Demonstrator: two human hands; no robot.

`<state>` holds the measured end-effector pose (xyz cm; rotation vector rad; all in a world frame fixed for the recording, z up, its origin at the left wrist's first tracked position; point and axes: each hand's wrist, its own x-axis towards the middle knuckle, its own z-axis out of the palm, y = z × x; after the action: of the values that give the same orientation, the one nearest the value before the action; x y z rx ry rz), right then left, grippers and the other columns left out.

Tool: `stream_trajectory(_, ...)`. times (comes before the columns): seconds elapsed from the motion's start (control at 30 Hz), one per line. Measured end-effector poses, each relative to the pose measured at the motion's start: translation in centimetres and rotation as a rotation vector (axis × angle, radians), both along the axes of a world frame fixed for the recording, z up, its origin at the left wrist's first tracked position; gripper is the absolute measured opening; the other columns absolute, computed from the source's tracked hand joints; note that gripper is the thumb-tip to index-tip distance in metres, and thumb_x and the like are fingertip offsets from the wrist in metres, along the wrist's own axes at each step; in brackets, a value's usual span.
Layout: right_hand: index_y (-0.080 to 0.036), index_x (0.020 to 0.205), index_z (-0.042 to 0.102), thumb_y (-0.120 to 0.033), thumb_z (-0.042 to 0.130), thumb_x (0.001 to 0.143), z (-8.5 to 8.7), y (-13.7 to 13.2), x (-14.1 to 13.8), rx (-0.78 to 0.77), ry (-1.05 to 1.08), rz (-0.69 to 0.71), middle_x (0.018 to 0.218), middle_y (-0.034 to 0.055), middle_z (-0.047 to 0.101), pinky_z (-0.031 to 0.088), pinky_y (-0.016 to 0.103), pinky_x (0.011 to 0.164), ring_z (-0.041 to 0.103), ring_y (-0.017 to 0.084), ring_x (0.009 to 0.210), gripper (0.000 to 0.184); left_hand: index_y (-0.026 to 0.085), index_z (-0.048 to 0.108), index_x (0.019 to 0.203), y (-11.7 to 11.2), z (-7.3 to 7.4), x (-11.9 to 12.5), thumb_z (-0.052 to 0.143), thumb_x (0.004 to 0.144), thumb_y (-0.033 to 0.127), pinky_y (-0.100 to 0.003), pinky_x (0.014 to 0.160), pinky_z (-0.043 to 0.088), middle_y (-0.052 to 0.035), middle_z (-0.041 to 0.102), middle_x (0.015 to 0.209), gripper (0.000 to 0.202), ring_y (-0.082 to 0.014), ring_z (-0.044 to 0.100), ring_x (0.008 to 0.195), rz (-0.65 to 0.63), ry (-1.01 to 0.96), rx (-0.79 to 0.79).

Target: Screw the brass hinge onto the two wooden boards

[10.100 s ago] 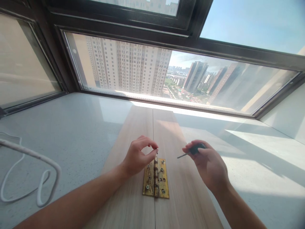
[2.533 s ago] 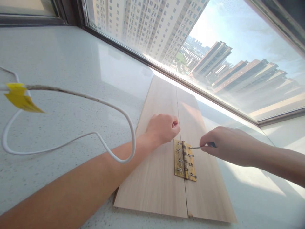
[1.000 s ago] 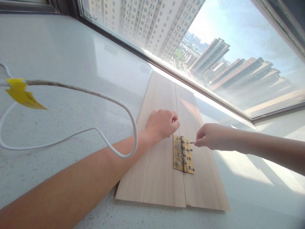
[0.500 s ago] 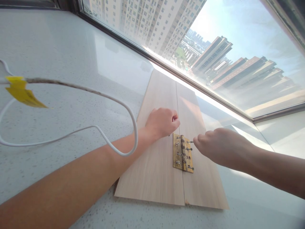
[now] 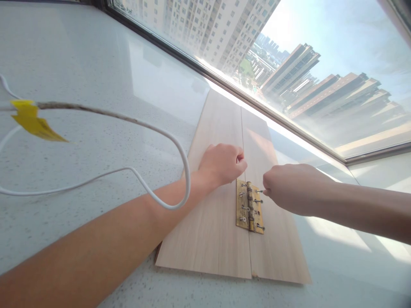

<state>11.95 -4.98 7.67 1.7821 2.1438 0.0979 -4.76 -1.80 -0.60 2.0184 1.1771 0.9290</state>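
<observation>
A brass hinge [image 5: 250,209] lies open across the seam between two pale wooden boards [image 5: 205,239]. Several screws stand in its holes, some of them leaning. My right hand [image 5: 297,188] pinches the head of a screw [image 5: 259,191] at the upper right of the hinge. The screw's shank shows between the fingertips and the hinge leaf. Just above the hinge, my left hand [image 5: 223,162] rests curled in a fist on the left board. What it holds, if anything, is hidden in the fingers.
A white cable [image 5: 154,128] with a yellow tag [image 5: 34,122] loops close to the camera, crossing in front of my left forearm. Under the boards is a speckled pale sill [image 5: 96,77]. A window frame [image 5: 221,85] runs along the far side, with tall buildings outside.
My right hand has turned at the wrist, its back and forearm rising while its fingertips stay at the screw. My left hand keeps its place on the board. The whole view has shifted slightly.
</observation>
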Motion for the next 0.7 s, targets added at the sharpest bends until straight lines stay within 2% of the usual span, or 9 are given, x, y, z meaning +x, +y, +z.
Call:
stream_trajectory(0.1,-0.023,0.033,0.04,-0.022,0.073,0.059,0.6,0.7,-1.2,-0.244,-0.186,-0.097,0.04,0.003,0.046,0.032,0.033,0.044,0.039,0.014,0.035,0.042,0.02,0.067,0.074,0.0,-0.2,0.1,0.051,0.079,0.026,-0.033,0.071,0.044,-0.0005,0.069,0.072,0.018,-0.0174,0.059,0.069,0.002,-0.005,0.007)
stream_trajectory(0.2,-0.022,0.035,0.044,-0.027,0.069,0.066,1.0,1.4,-2.1,-0.378,-0.272,-0.183,0.045,0.0046,0.05,0.034,0.035,0.043,0.044,0.017,0.037,0.041,0.02,0.068,0.075,0.1,-0.3,0.2,0.051,0.078,0.026,-0.033,0.07,0.044,-0.0005,0.069,0.072,0.019,-0.0175,0.059,0.069,0.009,-0.017,0.015)
stream_trajectory(0.3,-0.022,0.037,0.053,-0.026,0.065,0.073,1.2,1.9,-2.5,-0.479,-0.267,-0.273,0.046,0.0046,0.052,0.035,0.036,0.044,0.046,0.017,0.038,0.038,0.019,0.068,0.075,0.1,-0.4,0.2,0.051,0.078,0.026,-0.033,0.069,0.043,-0.0004,0.069,0.072,0.019,-0.0171,0.058,0.068,0.007,-0.024,0.014)
stream_trajectory(0.43,-0.021,0.041,0.06,-0.024,0.061,0.076,1.4,1.9,-2.1,-0.543,-0.182,-0.412,0.048,0.0033,0.053,0.031,0.033,0.043,0.041,0.012,0.036,0.035,0.02,0.068,0.074,0.1,-0.4,0.2,0.051,0.079,0.026,-0.032,0.067,0.042,0.0003,0.069,0.072,0.019,-0.0166,0.058,0.067,0.014,-0.038,0.005)
stream_trajectory(0.6,-0.021,0.05,0.062,-0.033,0.056,0.081,1.7,0.9,-1.3,-0.589,-0.05,-0.61,0.044,-0.0003,0.042,0.02,0.029,0.039,0.027,0.008,0.031,0.033,0.021,0.068,0.072,0.1,-0.3,0.2,0.051,0.078,0.026,-0.03,0.062,0.039,0.0014,0.068,0.069,0.019,-0.0158,0.057,0.065,0.016,-0.038,0.005)
stream_trajectory(0.7,-0.021,0.054,0.062,-0.035,0.054,0.082,2.2,0.3,-1.2,-0.585,0.035,-0.637,0.046,-0.001,0.04,0.019,0.028,0.04,0.026,0.008,0.034,0.032,0.02,0.067,0.069,0.1,-0.3,0.2,0.052,0.078,0.026,-0.029,0.06,0.037,0.0011,0.067,0.067,0.019,-0.0154,0.056,0.063,0.017,-0.032,0.006)
